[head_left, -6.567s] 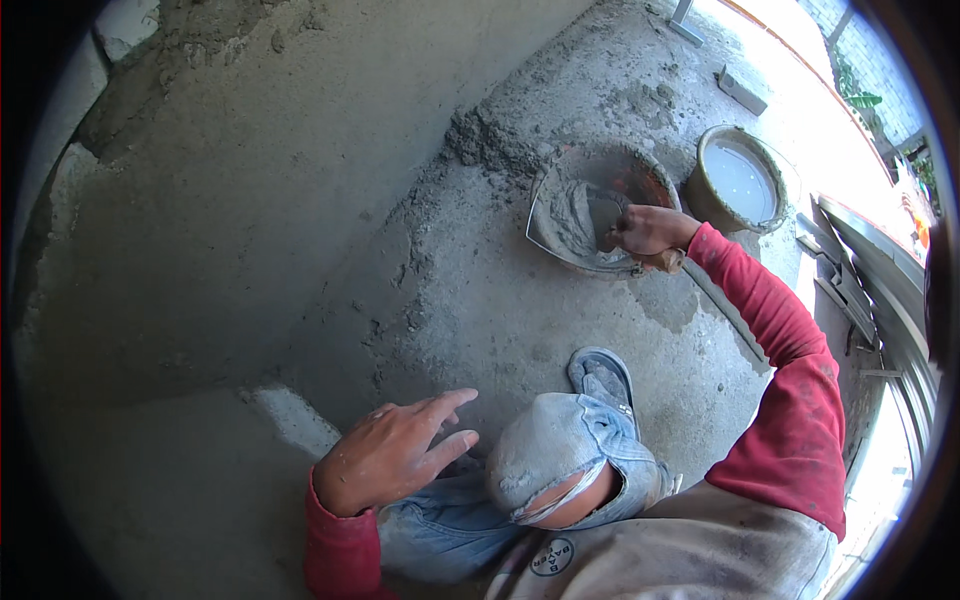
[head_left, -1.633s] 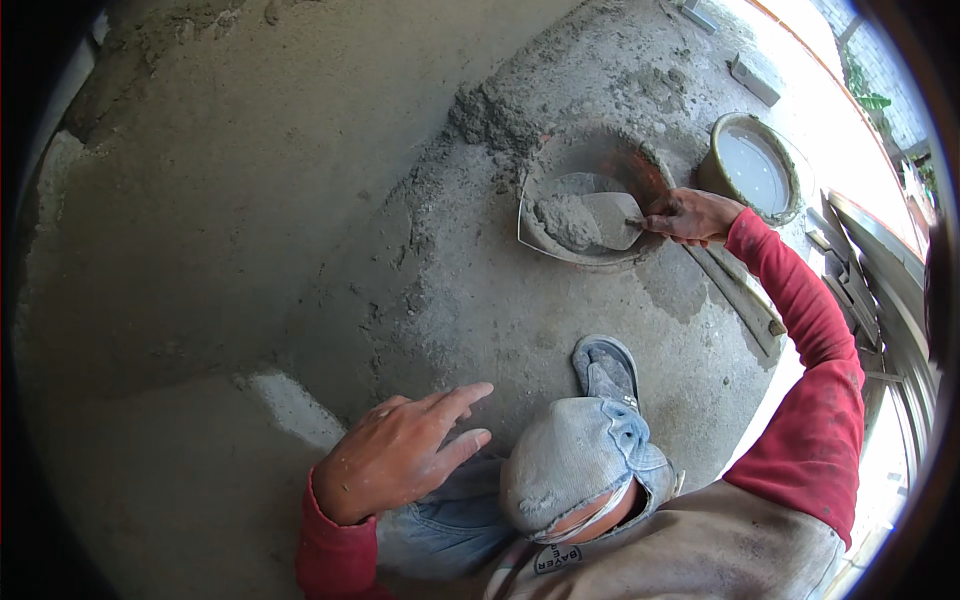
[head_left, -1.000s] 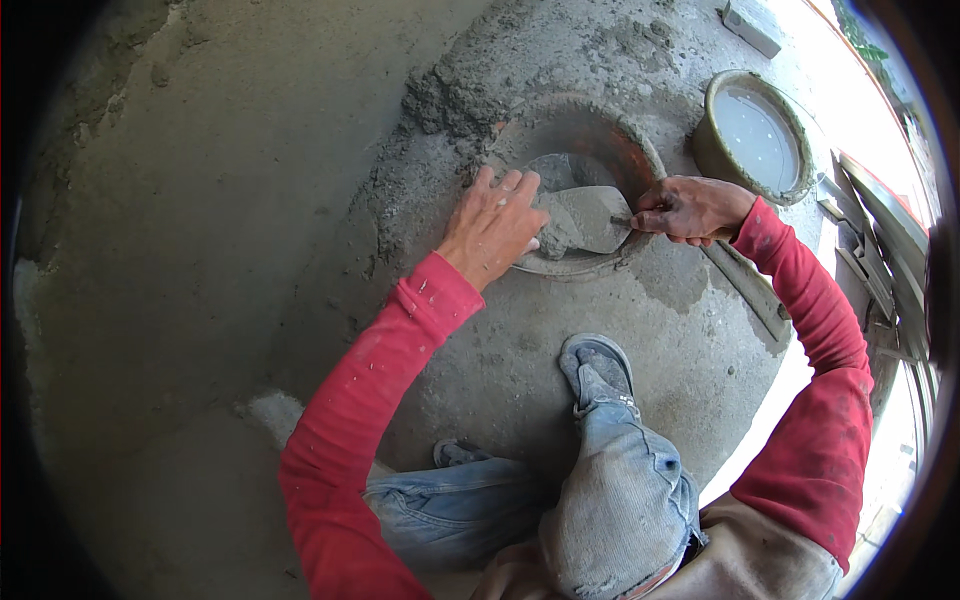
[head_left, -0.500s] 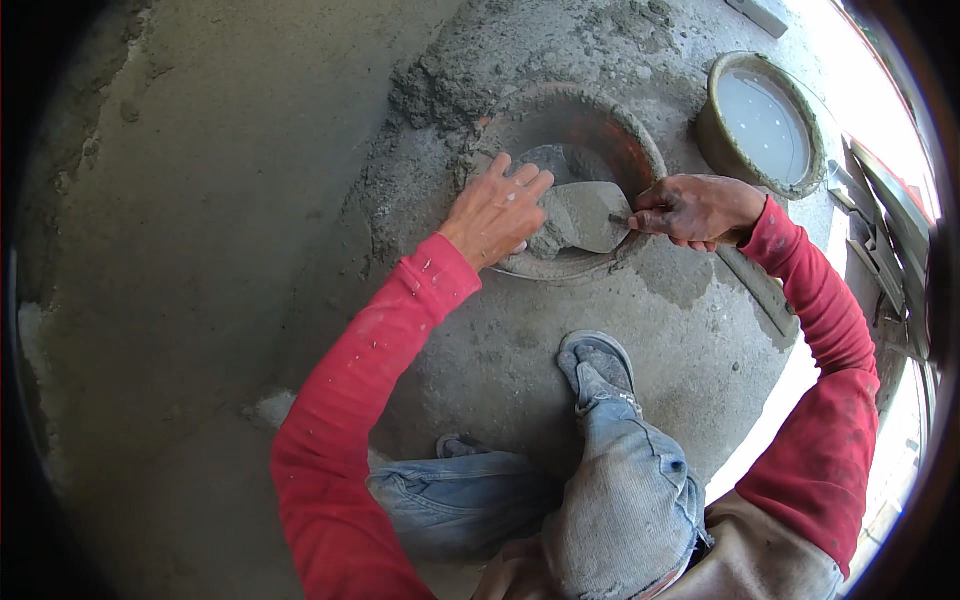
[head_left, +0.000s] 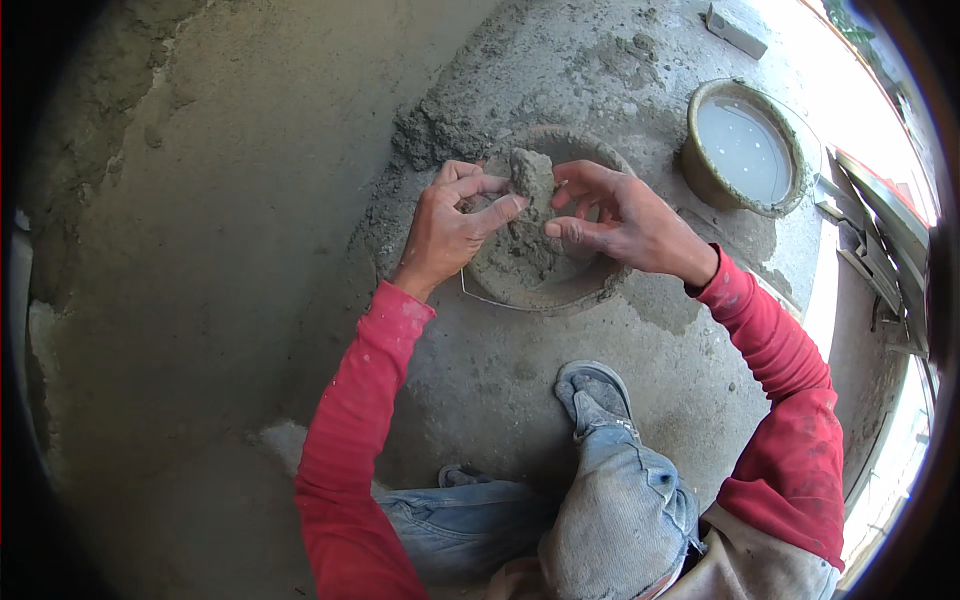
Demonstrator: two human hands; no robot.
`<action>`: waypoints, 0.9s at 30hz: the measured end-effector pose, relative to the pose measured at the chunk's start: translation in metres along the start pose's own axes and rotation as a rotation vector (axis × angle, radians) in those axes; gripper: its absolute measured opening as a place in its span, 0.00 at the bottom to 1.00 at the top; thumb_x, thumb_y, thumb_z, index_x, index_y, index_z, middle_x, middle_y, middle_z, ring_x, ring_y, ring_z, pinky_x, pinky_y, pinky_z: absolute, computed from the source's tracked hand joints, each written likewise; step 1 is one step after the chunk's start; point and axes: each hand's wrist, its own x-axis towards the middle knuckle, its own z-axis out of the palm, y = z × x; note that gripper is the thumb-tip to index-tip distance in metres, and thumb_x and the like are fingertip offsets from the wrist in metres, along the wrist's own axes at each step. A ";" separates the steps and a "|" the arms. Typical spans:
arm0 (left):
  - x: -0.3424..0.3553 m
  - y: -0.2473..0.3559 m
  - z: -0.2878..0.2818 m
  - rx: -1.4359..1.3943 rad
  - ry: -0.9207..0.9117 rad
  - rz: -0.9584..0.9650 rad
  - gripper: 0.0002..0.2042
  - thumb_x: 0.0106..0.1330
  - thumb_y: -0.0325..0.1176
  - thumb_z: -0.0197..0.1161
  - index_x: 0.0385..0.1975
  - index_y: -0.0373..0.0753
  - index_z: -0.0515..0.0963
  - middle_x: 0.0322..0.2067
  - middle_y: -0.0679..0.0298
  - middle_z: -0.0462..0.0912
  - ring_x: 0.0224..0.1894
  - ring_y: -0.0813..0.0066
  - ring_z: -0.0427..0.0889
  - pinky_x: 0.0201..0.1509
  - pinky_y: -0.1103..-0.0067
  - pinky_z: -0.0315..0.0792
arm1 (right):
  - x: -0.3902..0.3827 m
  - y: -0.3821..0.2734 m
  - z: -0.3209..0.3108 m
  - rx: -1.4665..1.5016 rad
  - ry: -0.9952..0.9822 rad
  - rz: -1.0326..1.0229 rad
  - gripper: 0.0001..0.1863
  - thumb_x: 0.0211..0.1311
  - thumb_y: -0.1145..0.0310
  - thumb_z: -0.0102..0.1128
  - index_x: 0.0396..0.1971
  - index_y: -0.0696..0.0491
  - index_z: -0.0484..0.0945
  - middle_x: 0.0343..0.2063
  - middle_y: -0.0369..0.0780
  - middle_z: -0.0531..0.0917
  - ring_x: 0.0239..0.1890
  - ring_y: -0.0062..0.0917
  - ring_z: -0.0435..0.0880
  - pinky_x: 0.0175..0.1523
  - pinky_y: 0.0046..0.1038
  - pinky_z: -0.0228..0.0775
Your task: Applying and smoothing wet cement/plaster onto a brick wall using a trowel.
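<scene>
A rough grey lump of wet mortar (head_left: 532,172) is raised above a round mortar-coated tub (head_left: 545,303). The left side of the lump is pinched by the fingers and thumb of my left hand (head_left: 450,225). My right hand (head_left: 635,222) is just to the right of it, fingers curved and thumb apart; whether its fingertips touch the lump is hard to tell. More mortar (head_left: 520,255) lies inside the tub below both hands. The trowel seen earlier does not show now.
A bucket (head_left: 695,165) of cloudy water stands right of the tub. Loose mortar (head_left: 435,135) is heaped against the wall side. A grey block (head_left: 737,30) sits at the far right, and metal strips (head_left: 880,240) lie along the right edge. My sandalled foot (head_left: 597,390) is near the tub.
The trowel has left my right hand and dropped out of sight. My left hand has come up out of the tub, and a mortar lump is now between my hands.
</scene>
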 end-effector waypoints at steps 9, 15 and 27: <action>-0.002 0.011 -0.017 -0.354 0.007 0.041 0.18 0.63 0.44 0.71 0.43 0.37 0.85 0.41 0.64 0.78 0.40 0.78 0.74 0.43 0.79 0.70 | 0.019 -0.044 -0.005 0.116 0.342 -0.112 0.20 0.59 0.58 0.71 0.42 0.59 0.80 0.29 0.39 0.84 0.31 0.19 0.80 0.37 0.25 0.74; -0.009 0.010 -0.029 0.190 -0.032 0.142 0.17 0.59 0.40 0.72 0.46 0.40 0.84 0.48 0.63 0.77 0.50 0.70 0.77 0.54 0.74 0.69 | 0.020 -0.024 0.022 -0.216 0.477 -0.228 0.19 0.55 0.59 0.71 0.37 0.57 0.78 0.30 0.43 0.81 0.34 0.38 0.84 0.37 0.35 0.76; -0.002 0.005 -0.036 0.367 0.055 0.209 0.23 0.58 0.35 0.70 0.54 0.39 0.77 0.52 0.55 0.78 0.53 0.52 0.79 0.56 0.65 0.73 | -0.039 0.189 -0.147 -0.679 0.099 0.782 0.19 0.56 0.65 0.61 0.44 0.61 0.78 0.41 0.52 0.84 0.44 0.46 0.84 0.48 0.41 0.76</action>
